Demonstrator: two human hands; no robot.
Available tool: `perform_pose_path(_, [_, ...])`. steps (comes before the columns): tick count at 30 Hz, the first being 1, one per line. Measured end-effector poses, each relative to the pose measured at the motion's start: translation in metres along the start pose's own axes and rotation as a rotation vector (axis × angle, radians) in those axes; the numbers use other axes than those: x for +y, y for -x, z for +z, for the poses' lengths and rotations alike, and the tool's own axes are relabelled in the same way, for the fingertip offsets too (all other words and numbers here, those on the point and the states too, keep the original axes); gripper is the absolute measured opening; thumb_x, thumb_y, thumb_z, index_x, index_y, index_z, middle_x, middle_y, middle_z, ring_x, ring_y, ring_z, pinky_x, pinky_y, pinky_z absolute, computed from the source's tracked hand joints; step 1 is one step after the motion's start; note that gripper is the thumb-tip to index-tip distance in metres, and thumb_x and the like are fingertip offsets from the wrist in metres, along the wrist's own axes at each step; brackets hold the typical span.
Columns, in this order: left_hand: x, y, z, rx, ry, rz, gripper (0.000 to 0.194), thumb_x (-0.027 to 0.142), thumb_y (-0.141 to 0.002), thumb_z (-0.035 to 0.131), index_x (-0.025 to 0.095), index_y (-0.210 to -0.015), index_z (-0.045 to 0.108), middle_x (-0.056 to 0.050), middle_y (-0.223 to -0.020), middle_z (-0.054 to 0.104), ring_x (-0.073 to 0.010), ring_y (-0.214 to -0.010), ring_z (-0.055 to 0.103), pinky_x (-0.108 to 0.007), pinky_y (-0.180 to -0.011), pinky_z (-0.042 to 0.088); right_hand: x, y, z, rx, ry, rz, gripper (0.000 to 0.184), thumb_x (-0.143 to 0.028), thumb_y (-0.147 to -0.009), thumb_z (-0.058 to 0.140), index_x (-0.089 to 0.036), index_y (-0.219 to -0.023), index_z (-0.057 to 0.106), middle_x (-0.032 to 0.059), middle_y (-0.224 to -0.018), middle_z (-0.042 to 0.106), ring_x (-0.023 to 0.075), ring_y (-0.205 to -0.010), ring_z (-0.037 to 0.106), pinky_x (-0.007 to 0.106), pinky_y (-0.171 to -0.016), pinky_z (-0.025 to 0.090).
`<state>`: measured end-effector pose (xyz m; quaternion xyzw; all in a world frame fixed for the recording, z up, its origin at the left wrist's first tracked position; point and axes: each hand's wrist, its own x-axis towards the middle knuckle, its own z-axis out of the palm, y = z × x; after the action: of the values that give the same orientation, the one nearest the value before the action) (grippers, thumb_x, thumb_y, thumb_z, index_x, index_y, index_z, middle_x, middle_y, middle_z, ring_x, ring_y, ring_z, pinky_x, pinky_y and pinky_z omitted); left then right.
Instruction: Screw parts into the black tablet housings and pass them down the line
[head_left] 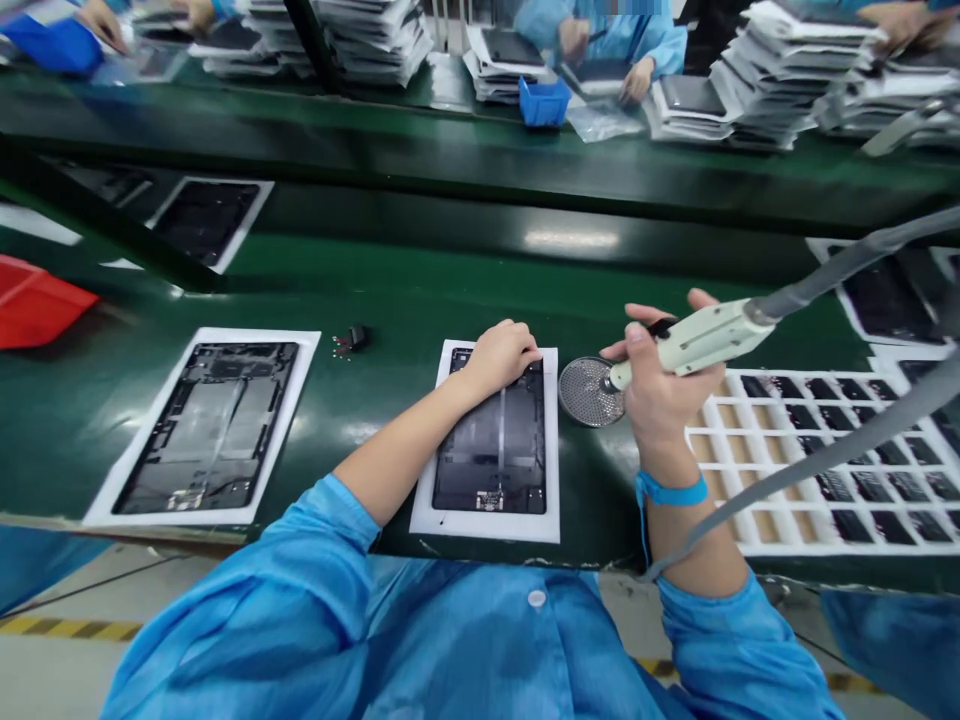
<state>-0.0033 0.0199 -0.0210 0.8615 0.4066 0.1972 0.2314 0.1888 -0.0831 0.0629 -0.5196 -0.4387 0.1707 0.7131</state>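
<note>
An opened tablet (pixel 469 455) with bare inner parts lies on a white foam sheet (pixel 553 440) in front of me. My left hand (pixel 504 355) rests over its top edge, fingers curled together near the upper right corner; what they pinch, if anything, is hidden. My right hand (pixel 660 385) grips a pale electric screwdriver (pixel 709 338) with a thick grey cable (pixel 855 262). The tool's tip end points down-left at a round perforated metal dish (pixel 589 392) just right of the tablet. A blue wrist strap (pixel 675 490) circles my right wrist.
Another opened tablet (pixel 214 425) on foam lies left, beside small loose parts (pixel 352 340). A white compartment tray (pixel 742 465) of black parts stands right. A red bin (pixel 37 300) sits far left. Across the raised shelf, co-workers' hands (pixel 637 80) work among stacks (pixel 375 40).
</note>
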Motion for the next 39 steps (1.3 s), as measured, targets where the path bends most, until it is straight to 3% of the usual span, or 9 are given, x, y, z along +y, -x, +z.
perform_pose_path(5, [-0.006, -0.004, -0.004, -0.044, 0.042, 0.051, 0.015, 0.026, -0.109, 0.078, 0.021, -0.098, 0.087, -0.009, -0.107, 0.082, -0.0289, -0.111, 0.072, -0.039, -0.089, 0.054, 0.030, -0.030, 0.017, 0.108, -0.019, -0.049, 0.058, -0.054, -0.087, 0.091, -0.027, -0.131, 0.063, -0.0094, -0.083, 0.076, 0.0092, -0.048, 0.060, 0.028, -0.048, 0.053])
perform_pose_path(10, [-0.006, -0.003, -0.002, -0.028, 0.084, 0.073, 0.017, 0.026, -0.110, 0.076, 0.020, -0.099, 0.088, -0.009, -0.107, 0.082, -0.0299, -0.113, 0.073, -0.041, -0.090, 0.055, 0.053, -0.026, 0.019, 0.112, 0.021, 0.009, 0.061, -0.049, -0.087, 0.088, -0.025, -0.136, 0.061, -0.0071, -0.087, 0.080, 0.0081, -0.048, 0.059, 0.028, -0.049, 0.054])
perform_pose_path(14, [-0.005, -0.003, -0.001, -0.020, 0.103, 0.071, 0.018, 0.027, -0.110, 0.076, 0.020, -0.099, 0.088, -0.009, -0.106, 0.082, -0.0298, -0.112, 0.073, -0.041, -0.089, 0.055, 0.053, -0.021, 0.020, 0.127, 0.053, 0.003, 0.062, -0.043, -0.090, 0.084, -0.024, -0.142, 0.057, -0.0048, -0.097, 0.083, 0.0074, -0.049, 0.059, 0.029, -0.051, 0.055])
perform_pose_path(21, [-0.003, -0.004, 0.000, -0.030, 0.083, 0.055, 0.017, 0.027, -0.110, 0.077, 0.020, -0.099, 0.088, -0.008, -0.106, 0.082, -0.0296, -0.112, 0.074, -0.041, -0.086, 0.054, 0.056, -0.022, 0.020, 0.112, 0.054, -0.038, 0.046, -0.039, -0.092, 0.082, -0.025, -0.130, 0.059, -0.0060, -0.091, 0.081, 0.0077, -0.049, 0.060, 0.028, -0.050, 0.054])
perform_pose_path(29, [-0.003, -0.003, -0.002, -0.012, 0.089, 0.065, 0.016, 0.025, -0.109, 0.077, 0.020, -0.099, 0.088, -0.009, -0.104, 0.082, -0.0295, -0.110, 0.074, -0.042, -0.089, 0.055, 0.058, -0.022, 0.021, 0.120, 0.095, -0.043, 0.048, -0.044, -0.089, 0.085, -0.026, -0.126, 0.061, -0.0093, -0.081, 0.074, 0.0089, -0.048, 0.060, 0.029, -0.049, 0.055])
perform_pose_path(39, [-0.002, -0.006, -0.001, -0.018, 0.096, 0.054, 0.015, 0.027, -0.108, 0.079, 0.020, -0.100, 0.089, -0.009, -0.105, 0.081, -0.0302, -0.111, 0.075, -0.042, -0.088, 0.056, 0.057, -0.022, 0.021, 0.117, 0.096, -0.057, 0.048, -0.042, -0.088, 0.085, -0.027, -0.126, 0.061, -0.0086, -0.083, 0.075, 0.0091, -0.048, 0.058, 0.030, -0.049, 0.055])
